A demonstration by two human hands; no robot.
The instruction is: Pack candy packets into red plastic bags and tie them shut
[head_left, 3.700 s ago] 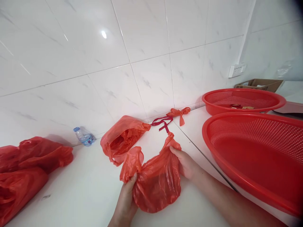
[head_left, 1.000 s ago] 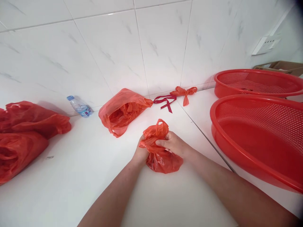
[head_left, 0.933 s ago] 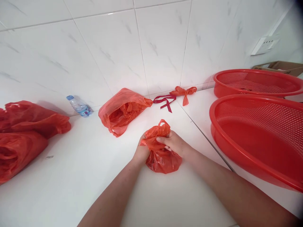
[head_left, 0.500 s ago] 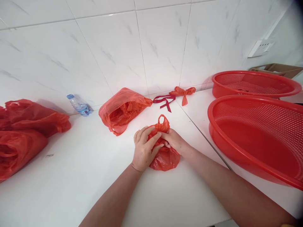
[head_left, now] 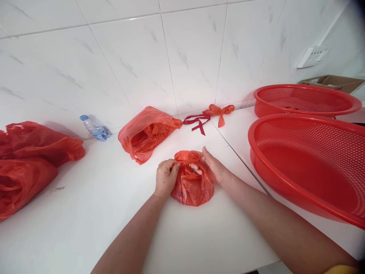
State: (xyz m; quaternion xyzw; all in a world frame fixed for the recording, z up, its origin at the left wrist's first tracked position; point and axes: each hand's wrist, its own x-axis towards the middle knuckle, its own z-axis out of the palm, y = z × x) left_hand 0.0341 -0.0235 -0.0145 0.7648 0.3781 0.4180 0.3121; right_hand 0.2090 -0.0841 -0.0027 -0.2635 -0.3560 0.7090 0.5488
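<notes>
A small red plastic bag (head_left: 192,188) rests on the white table, its mouth partly spread. My left hand (head_left: 165,177) pinches the bag's left edge between thumb and fingers. On the opposite side, my right hand (head_left: 213,167) holds the right edge, its thumb pointing up and its other fingers partly hidden by the plastic. A pale shape (head_left: 195,168) shows in the bag's mouth; I cannot tell whether it is my fingertips or something inside. Behind my hands lies a larger open red plastic bag (head_left: 149,133) with crumpled red plastic in it.
Dark red ribbon (head_left: 196,121) and a knotted red bag (head_left: 220,110) lie by the tiled wall. Two red perforated baskets (head_left: 302,171) stand at right, a cardboard box (head_left: 333,82) behind them. At left are a water bottle (head_left: 97,129) and bulky red bags (head_left: 37,148).
My left hand has shifted left and my right hand slightly right, drawing the bag's mouth apart. The handle loop that stood up at the top is no longer visible.
</notes>
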